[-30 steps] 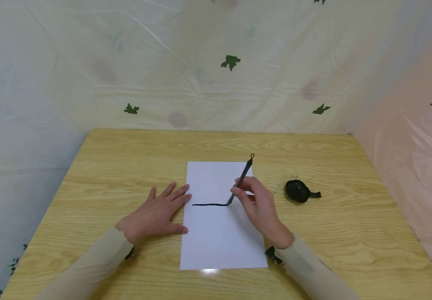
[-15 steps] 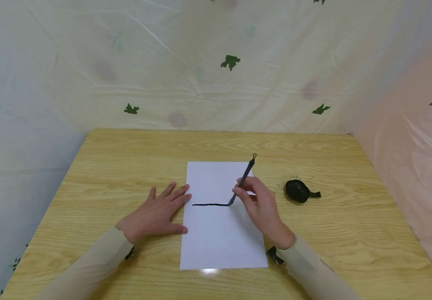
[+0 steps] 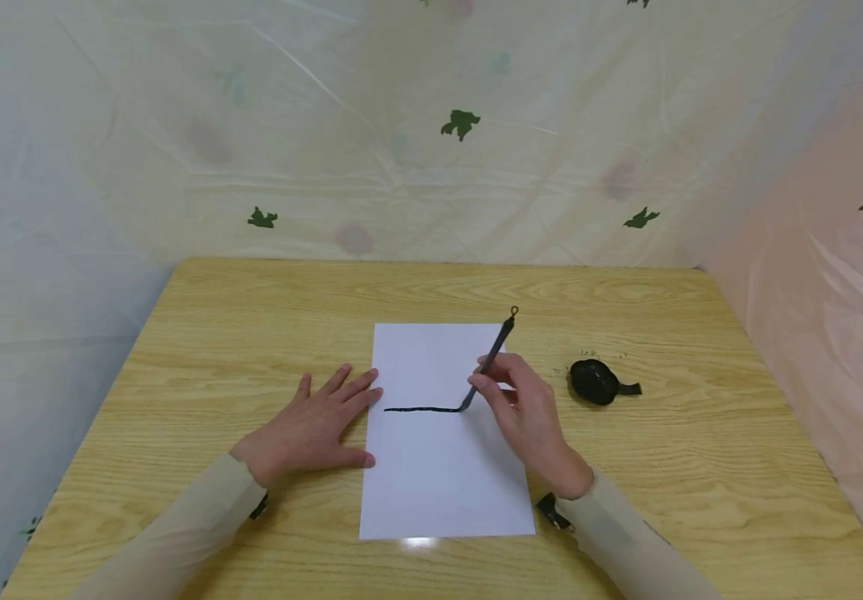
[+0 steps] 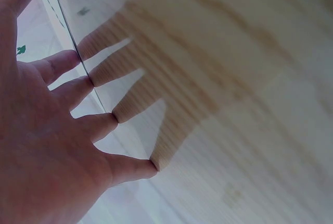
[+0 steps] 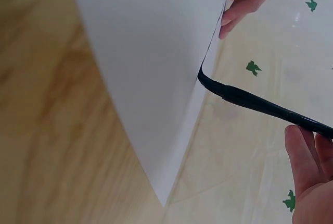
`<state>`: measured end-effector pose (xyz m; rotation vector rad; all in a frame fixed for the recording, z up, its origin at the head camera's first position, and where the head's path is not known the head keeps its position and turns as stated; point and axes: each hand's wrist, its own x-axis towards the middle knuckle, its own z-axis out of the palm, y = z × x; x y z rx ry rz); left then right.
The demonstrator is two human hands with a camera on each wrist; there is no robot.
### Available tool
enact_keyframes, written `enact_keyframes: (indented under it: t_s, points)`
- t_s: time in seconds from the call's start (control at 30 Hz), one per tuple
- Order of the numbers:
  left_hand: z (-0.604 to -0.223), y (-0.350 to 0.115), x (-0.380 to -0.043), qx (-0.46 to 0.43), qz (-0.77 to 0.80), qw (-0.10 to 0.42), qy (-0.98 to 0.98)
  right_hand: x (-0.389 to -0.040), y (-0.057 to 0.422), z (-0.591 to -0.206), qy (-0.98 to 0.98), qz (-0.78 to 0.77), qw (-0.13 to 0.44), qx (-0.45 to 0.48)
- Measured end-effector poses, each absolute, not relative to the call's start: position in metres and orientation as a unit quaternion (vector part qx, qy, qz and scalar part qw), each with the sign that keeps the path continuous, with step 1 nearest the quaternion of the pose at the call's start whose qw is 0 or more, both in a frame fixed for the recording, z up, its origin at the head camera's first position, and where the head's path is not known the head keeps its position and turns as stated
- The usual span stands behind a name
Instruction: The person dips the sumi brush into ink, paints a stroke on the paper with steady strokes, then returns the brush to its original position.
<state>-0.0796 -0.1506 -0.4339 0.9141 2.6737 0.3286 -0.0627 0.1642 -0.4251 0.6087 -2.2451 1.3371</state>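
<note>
A sheet of white paper (image 3: 439, 483) lies on the wooden table in the head view. My right hand (image 3: 532, 417) pinches a black ink brush (image 3: 493, 350) by its handle, which leans up and to the right. The brush's bent bristle tip (image 5: 208, 82) touches the paper at the right end of a thin black line (image 3: 420, 409) running across the sheet. My left hand (image 3: 311, 429) lies flat with fingers spread, its fingertips and thumb tip on the paper's left edge. In the left wrist view its fingertips (image 4: 138, 168) meet the glossy tabletop side.
To the right of the paper, a small black ink dish (image 3: 594, 382) with a short tab sits on the table (image 3: 671, 467), small dark specks beside it. A pale sheet (image 3: 371, 150) with green bird shapes hangs behind the table and at both sides.
My right hand has moved slightly right with the brush, and the black line has grown longer to the right. My left hand has stayed in place.
</note>
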Motion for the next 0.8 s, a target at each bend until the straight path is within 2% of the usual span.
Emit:
enact_keyframes:
  t_s: [0.8]
  points:
    - [-0.4348,-0.1505,-0.0808,0.319,0.108,0.151,0.930,-0.0620,0.1692,-0.4271,-0.818,0.477,0.235,0.218]
